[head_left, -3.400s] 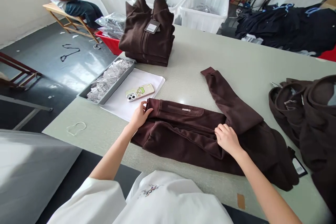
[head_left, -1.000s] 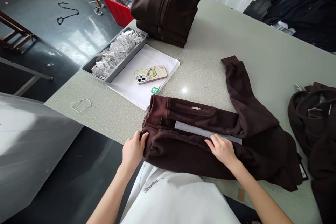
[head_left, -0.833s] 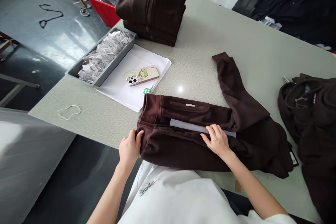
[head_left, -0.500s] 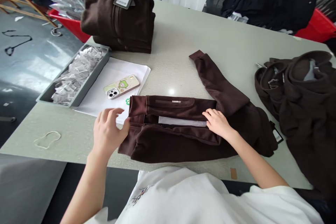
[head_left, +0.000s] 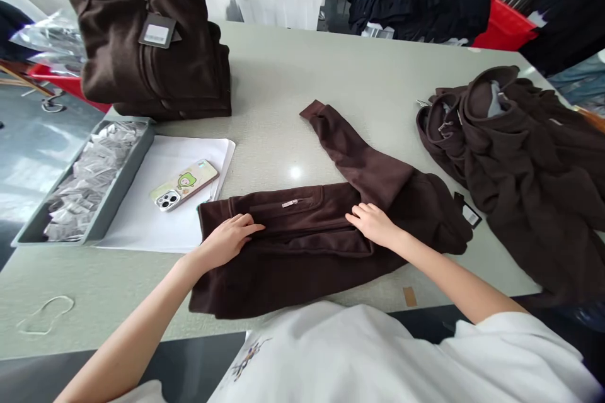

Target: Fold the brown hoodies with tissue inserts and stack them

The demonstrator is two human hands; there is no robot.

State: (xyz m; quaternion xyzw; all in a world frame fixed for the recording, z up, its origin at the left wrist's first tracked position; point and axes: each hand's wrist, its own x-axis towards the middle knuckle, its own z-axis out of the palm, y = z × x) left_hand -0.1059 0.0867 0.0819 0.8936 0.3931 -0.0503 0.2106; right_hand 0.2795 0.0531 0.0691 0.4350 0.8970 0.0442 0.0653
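A dark brown jacket (head_left: 283, 283) lies partly folded on the table in front of me, one sleeve (head_left: 368, 160) stretched toward the far side. A small metal zip pull (head_left: 290, 203) shows at a pocket near the fold. My left hand (head_left: 229, 239) grips the folded cloth near the hem end, thumb and fingers close together. Farther right, my right hand (head_left: 371, 223) pinches the fold's edge beside the base of the sleeve. Cloth hides some of the fingertips. A hang tag (head_left: 467, 211) sticks out at the jacket's right end.
Folded brown garments (head_left: 161, 69) are stacked at the back left. A grey tray (head_left: 106, 201) of small packets stands beside white paper (head_left: 137, 227) and a phone (head_left: 184, 186). More brown garments (head_left: 510, 157) are heaped at right. White bins (head_left: 278, 3) stand beyond the table.
My left hand has come down from beside the jacket's end onto the folded cloth. The pale strip in the opening is now covered. The view has shifted rightward.
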